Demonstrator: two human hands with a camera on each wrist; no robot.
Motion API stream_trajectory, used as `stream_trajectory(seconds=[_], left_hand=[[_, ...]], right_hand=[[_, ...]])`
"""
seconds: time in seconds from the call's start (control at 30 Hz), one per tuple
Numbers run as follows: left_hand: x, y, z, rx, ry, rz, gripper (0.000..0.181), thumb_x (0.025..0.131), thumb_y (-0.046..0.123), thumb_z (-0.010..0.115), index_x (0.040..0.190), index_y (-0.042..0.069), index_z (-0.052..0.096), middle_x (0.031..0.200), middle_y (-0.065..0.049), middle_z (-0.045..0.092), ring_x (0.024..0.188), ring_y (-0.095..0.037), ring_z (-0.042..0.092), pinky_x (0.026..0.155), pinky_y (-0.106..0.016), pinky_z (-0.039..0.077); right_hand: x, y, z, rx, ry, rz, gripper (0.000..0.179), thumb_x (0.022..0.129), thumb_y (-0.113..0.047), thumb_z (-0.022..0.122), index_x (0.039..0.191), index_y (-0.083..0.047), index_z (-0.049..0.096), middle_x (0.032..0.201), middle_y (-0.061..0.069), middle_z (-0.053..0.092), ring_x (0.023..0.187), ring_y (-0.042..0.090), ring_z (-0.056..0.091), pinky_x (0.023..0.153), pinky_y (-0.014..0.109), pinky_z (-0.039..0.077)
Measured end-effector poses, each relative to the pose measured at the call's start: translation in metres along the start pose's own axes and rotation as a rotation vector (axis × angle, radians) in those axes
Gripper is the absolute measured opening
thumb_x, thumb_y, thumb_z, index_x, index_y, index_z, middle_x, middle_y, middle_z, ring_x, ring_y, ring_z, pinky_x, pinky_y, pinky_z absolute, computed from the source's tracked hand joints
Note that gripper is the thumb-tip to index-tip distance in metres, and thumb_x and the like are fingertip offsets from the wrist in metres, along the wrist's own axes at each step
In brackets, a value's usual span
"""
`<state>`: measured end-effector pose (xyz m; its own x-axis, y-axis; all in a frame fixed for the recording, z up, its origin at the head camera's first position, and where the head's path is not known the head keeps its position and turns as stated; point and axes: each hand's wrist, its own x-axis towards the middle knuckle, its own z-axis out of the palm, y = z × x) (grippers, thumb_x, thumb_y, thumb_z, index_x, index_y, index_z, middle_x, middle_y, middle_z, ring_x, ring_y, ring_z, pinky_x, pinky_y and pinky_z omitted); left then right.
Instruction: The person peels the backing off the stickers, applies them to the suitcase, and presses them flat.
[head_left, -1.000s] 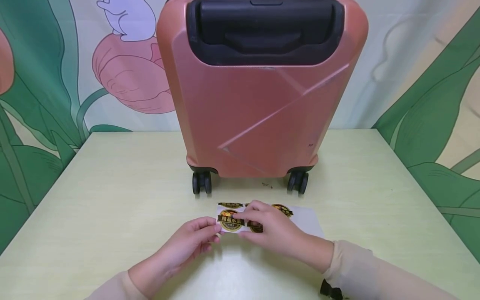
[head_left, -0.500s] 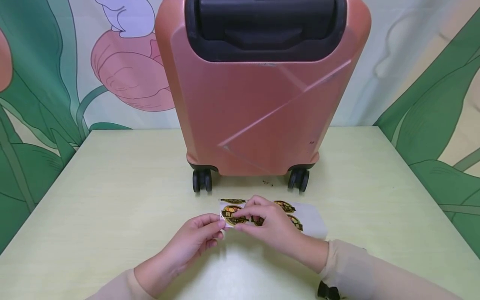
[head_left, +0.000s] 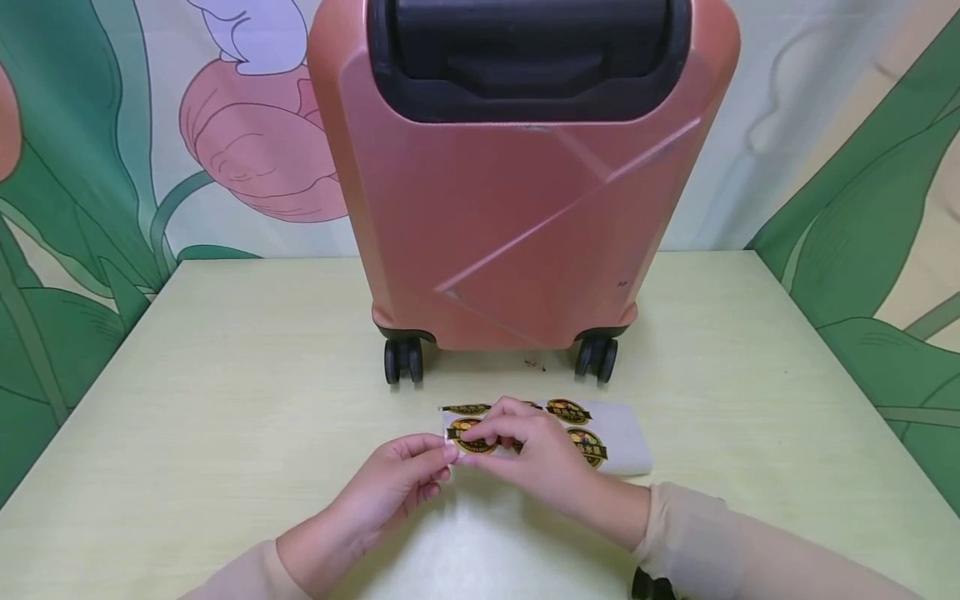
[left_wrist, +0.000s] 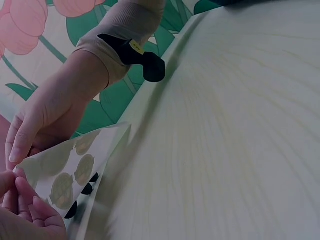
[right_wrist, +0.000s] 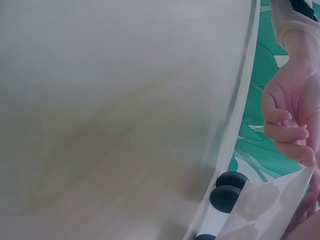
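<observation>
A white sheet of round black-and-gold stickers (head_left: 628, 435) is held up over the table in front of the suitcase. My left hand (head_left: 390, 483) pinches its left edge between thumb and fingers. My right hand (head_left: 536, 454) lies over the sheet, thumb at the near edge and fingertips on the leftmost sticker (head_left: 472, 435), covering some of the others. In the left wrist view the sheet's underside (left_wrist: 70, 170) shows the sticker shapes through it, and the thumb and finger of my right hand (left_wrist: 47, 115) pinch its corner close to my left fingers.
An upright pink suitcase (head_left: 510, 233) with a black handle recess stands behind the sheet, its black wheels (head_left: 403, 361) on the pale table (head_left: 225, 400). A black wrist device (head_left: 652, 585) shows below the right sleeve. A printed floral cloth (head_left: 262, 158) hangs behind.
Both hands have shifted slightly right with the sheet. The fingers of my right hand have moved a little on the leftmost sticker, and more stickers show beyond my right hand.
</observation>
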<state>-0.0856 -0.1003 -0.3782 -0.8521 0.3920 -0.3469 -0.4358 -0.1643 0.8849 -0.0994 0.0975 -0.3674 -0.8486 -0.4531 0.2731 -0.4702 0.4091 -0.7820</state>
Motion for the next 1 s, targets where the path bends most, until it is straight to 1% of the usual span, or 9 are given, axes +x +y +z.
stream_trajectory(seconds=[0.13,0.37,0.53,0.73,0.87,1.0], left_hand=[[0.001,-0.001,0.001,-0.005,0.012,-0.009,0.006,0.089,0.015,0.063,0.088,0.009,0.064,0.075,0.003,0.059,0.069,-0.006,0.054,0.064,-0.018,0.046],[0.001,-0.001,0.003,-0.019,0.032,-0.014,0.008,0.088,0.015,0.064,0.089,0.007,0.065,0.076,0.003,0.06,0.069,-0.005,0.054,0.064,-0.017,0.046],[0.001,-0.001,0.004,-0.021,0.056,-0.024,0.008,0.087,0.014,0.064,0.09,0.007,0.067,0.077,0.003,0.062,0.069,-0.005,0.055,0.063,-0.017,0.046],[0.002,-0.002,0.006,-0.025,0.079,-0.016,0.005,0.087,0.013,0.065,0.088,0.009,0.068,0.076,0.003,0.063,0.068,-0.005,0.054,0.062,-0.017,0.045],[0.003,-0.003,0.007,-0.017,0.098,-0.015,0.006,0.087,0.013,0.065,0.087,0.009,0.069,0.076,0.004,0.063,0.069,-0.006,0.054,0.062,-0.017,0.045],[0.002,-0.003,0.007,-0.012,0.113,-0.01,0.009,0.087,0.013,0.064,0.091,0.007,0.069,0.078,0.004,0.063,0.07,-0.006,0.054,0.062,-0.017,0.045]], right_hand=[[-0.001,0.0,0.001,0.022,0.007,0.024,0.02,0.077,-0.02,0.077,0.096,-0.016,0.074,0.081,-0.012,0.055,0.07,0.017,0.05,0.061,0.023,0.043],[-0.002,0.004,0.007,0.088,0.04,0.052,0.019,0.077,-0.022,0.077,0.093,-0.014,0.074,0.077,-0.008,0.054,0.069,0.012,0.049,0.062,0.022,0.044],[-0.003,0.006,0.01,0.133,0.041,0.079,0.019,0.077,-0.022,0.077,0.093,-0.013,0.074,0.077,-0.006,0.054,0.069,0.013,0.05,0.062,0.022,0.044],[-0.004,0.007,0.012,0.188,0.054,0.095,0.021,0.077,-0.023,0.076,0.094,-0.011,0.074,0.079,-0.003,0.056,0.07,0.012,0.051,0.064,0.022,0.044],[-0.004,0.008,0.014,0.224,0.068,0.095,0.019,0.077,-0.021,0.077,0.092,-0.01,0.074,0.077,-0.002,0.056,0.07,0.012,0.051,0.064,0.021,0.044],[-0.004,0.008,0.015,0.23,0.087,0.08,0.017,0.077,-0.021,0.077,0.09,-0.01,0.074,0.076,-0.003,0.057,0.069,0.011,0.051,0.063,0.021,0.045]])
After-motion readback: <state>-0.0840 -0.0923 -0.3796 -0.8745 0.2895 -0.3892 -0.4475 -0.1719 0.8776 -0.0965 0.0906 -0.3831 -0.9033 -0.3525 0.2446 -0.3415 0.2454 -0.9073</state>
